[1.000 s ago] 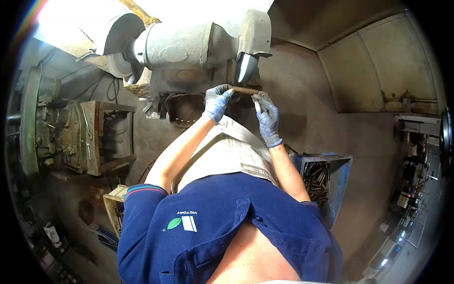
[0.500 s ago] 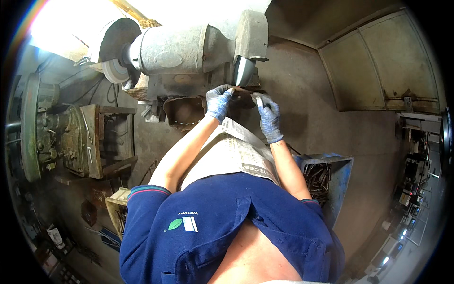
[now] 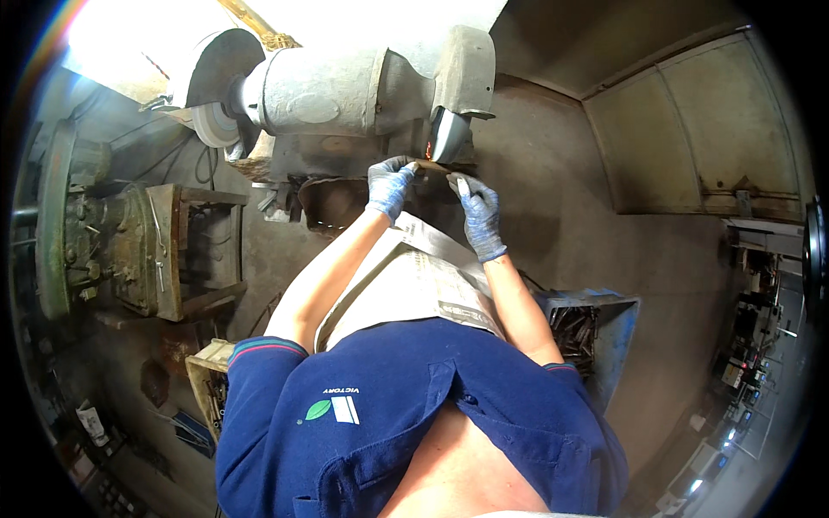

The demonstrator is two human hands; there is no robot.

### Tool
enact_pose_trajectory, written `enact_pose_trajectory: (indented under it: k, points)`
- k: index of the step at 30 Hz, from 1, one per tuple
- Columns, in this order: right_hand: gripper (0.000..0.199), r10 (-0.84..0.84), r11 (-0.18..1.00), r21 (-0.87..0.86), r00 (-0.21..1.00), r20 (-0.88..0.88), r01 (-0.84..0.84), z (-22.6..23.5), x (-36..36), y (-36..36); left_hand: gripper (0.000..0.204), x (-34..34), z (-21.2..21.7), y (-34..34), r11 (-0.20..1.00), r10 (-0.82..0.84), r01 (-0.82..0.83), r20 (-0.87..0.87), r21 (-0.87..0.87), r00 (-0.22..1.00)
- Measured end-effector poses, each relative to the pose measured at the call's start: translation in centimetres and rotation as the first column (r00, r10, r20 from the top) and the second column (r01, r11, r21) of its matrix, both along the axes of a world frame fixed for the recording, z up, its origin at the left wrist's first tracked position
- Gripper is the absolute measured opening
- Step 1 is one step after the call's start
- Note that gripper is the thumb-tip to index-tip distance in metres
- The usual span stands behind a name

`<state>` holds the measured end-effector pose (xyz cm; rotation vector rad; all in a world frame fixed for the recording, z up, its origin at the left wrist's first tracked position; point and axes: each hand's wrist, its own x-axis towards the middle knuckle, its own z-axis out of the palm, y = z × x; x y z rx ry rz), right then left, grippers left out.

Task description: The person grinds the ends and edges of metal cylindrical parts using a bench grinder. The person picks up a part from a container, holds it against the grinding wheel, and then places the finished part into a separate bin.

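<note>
Both my hands wear blue gloves with dark, dirty fingertips. A slim brownish metal piece (image 3: 434,166) spans between them, tilted slightly down to the right. My left hand (image 3: 391,185) pinches its left end, and my right hand (image 3: 478,212) has its fingers closed on the right end. The piece meets the lower edge of the right-hand wheel (image 3: 450,136) of a grey bench grinder (image 3: 319,91). An orange glow of sparks shows at the wheel's left side. The exact shape of the piece is too small to make out.
A second, pale wheel (image 3: 214,125) sits at the grinder's left end. Below the grinder is a dark open-topped container (image 3: 332,205). A blue bin (image 3: 615,345) of metal pieces stands to my right, a wooden box (image 3: 205,380) to my left. Green machinery (image 3: 129,250) stands farther left.
Both hands have shifted slightly left with the metal piece, which now shows more plainly between them. Orange sparks have appeared at the wheel. The whole view has shifted a little.
</note>
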<state>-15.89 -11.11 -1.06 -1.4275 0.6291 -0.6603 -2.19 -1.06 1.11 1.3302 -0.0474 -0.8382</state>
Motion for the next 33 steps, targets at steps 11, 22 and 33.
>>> enact_pose_trajectory:
  k: [11,22,33]
  points:
    - [0.022,0.008,0.999,0.040,1.000,0.027,-0.009,-1.0,-1.0,-1.0,0.007,-0.3,-0.6,-1.0,1.000,-0.016,0.016,-0.025,-0.008,1.000]
    - [0.020,0.063,0.988,0.130,0.992,0.109,-0.077,-1.6,1.6,1.5,0.008,2.2,-0.9,1.6,0.998,0.049,-0.050,-0.012,-0.037,0.999]
    - [0.029,0.082,0.831,-0.555,0.995,0.059,-0.035,5.2,-2.1,4.2,0.013,0.1,0.6,4.9,0.957,-0.064,0.092,0.111,-0.275,0.992]
